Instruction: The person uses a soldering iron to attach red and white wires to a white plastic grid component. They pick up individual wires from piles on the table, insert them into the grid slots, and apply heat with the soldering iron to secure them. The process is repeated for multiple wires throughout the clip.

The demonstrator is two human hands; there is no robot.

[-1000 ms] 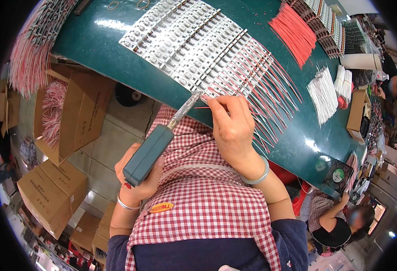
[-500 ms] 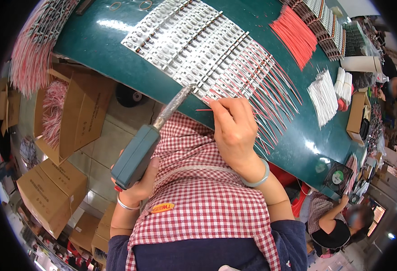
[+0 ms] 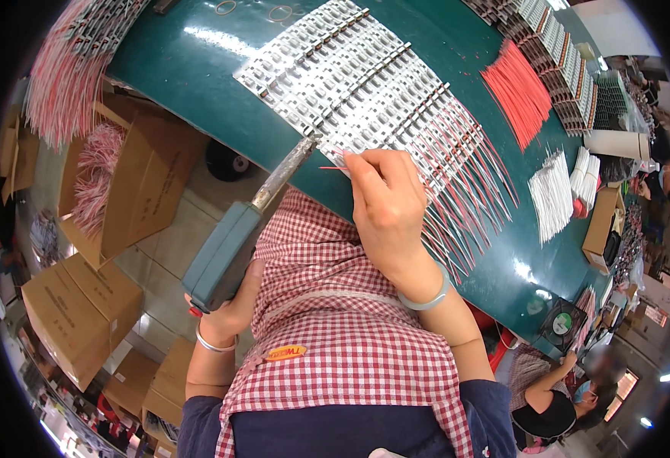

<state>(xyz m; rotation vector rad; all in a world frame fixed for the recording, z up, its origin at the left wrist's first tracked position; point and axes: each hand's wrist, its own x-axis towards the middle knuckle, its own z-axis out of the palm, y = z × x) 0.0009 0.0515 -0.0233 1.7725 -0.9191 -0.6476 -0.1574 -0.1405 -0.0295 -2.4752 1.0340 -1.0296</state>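
Note:
My left hand (image 3: 237, 307) is wrapped round a teal-bodied soldering gun (image 3: 222, 248). The long metal barrel points up and away, its tip at the near edge of a sheet of joined silvery metal pieces (image 3: 350, 91). Just right of the tip, my right hand (image 3: 388, 202) pinches a thin red wire (image 3: 332, 168) between thumb and forefinger. The wire's free part sticks out leftward past the fingers. Red and white wires (image 3: 465, 191) fan out from the sheet's right part, partly behind my right hand. Whether the tip touches metal I cannot tell.
On the green table (image 3: 175, 72) lie bundles of red wires (image 3: 516, 93) and white wires (image 3: 550, 198). Stacked metal sheets (image 3: 556, 61) stand at far right, wired sheets (image 3: 75, 76) at far left. Cardboard boxes (image 3: 83, 313) sit on the left; a co-worker (image 3: 549, 397) is at lower right.
The view has shifted, so the table and sheet appear farther right. The soldering tip and my right hand with the red wire have moved leftward along the sheet's near edge.

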